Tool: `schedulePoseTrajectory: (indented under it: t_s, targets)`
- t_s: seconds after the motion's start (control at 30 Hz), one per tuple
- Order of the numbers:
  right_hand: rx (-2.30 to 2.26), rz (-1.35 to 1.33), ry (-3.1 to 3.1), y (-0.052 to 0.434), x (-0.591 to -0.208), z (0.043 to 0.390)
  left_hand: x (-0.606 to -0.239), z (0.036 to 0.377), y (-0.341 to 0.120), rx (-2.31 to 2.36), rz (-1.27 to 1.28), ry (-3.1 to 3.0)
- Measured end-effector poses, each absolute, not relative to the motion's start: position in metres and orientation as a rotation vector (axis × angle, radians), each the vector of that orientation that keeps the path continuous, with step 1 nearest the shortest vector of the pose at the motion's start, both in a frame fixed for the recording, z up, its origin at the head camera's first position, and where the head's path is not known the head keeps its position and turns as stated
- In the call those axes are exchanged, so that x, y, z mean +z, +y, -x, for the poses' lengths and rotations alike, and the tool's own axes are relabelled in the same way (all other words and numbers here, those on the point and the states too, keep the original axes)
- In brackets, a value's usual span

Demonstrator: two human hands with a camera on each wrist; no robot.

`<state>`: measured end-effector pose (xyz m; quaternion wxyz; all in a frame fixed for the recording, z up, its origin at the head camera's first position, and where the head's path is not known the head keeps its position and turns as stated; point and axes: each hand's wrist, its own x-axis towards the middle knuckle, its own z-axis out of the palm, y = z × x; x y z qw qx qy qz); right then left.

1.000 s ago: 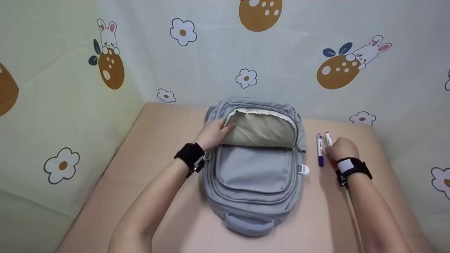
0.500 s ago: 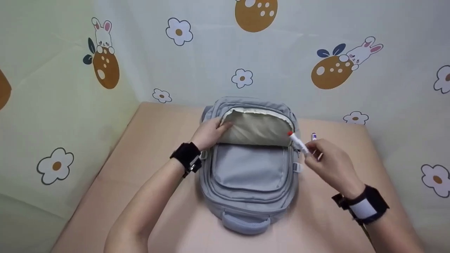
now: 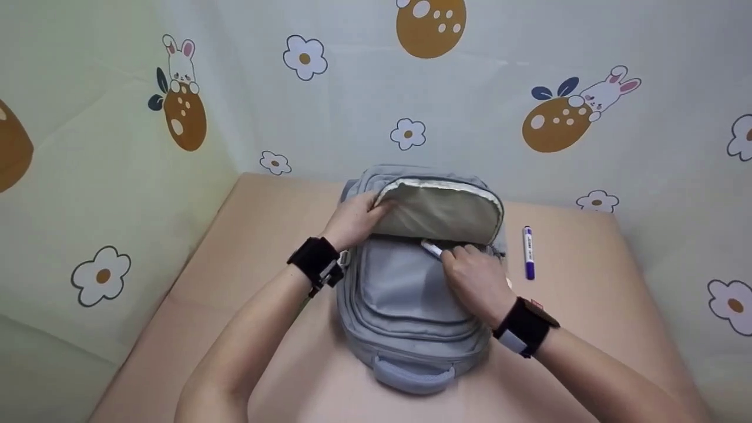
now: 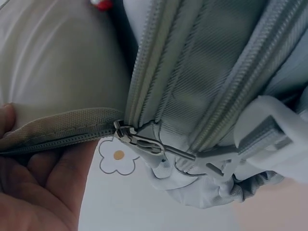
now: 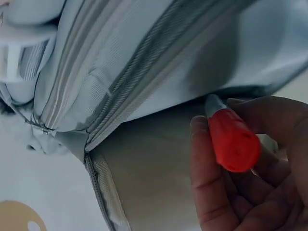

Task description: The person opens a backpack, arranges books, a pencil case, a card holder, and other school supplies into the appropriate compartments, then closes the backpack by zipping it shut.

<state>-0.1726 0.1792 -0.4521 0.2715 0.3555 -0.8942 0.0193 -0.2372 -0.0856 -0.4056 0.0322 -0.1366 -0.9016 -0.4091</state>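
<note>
A grey backpack (image 3: 414,294) lies flat on the peach table (image 3: 264,235), its top pocket unzipped. My left hand (image 3: 355,220) grips the beige-lined flap (image 3: 440,211) at its left edge and holds it up; the flap edge (image 4: 57,127) and zipper pull (image 4: 139,142) show in the left wrist view. My right hand (image 3: 473,276) pinches a white marker (image 3: 432,249) with a red end (image 5: 233,139) and has its far end in the pocket opening. A purple-capped marker (image 3: 529,252) lies on the table right of the bag.
A printed cloth with rabbits and flowers (image 3: 564,111) forms the walls behind and on both sides of the table. The backpack's carry handle (image 3: 414,376) faces me near the front edge.
My right hand lifted the red-ended marker from beside the purple one, carried it left and brought it to the pocket opening. The left hand has kept the flap raised.
</note>
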Motion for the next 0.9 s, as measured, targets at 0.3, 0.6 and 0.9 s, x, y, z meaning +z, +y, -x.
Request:
schedulePoseTrajectory:
  t_s: [0.3, 0.6, 0.9]
  targets:
    - [-0.109, -0.892, -2.433, 0.174, -0.468, 0.194, -0.399, 0.236, -0.083, -1.253, 0.413, -2.796]
    - [-0.088, -0.873, -2.414, 0.178, -0.473, 0.205, -0.399, 0.238, -0.084, -1.267, 0.431, -2.774]
    - [0.18, -0.906, -2.322, 0.197, -0.462, 0.196, -0.404, 0.238, -0.086, -1.307, 0.412, -2.781]
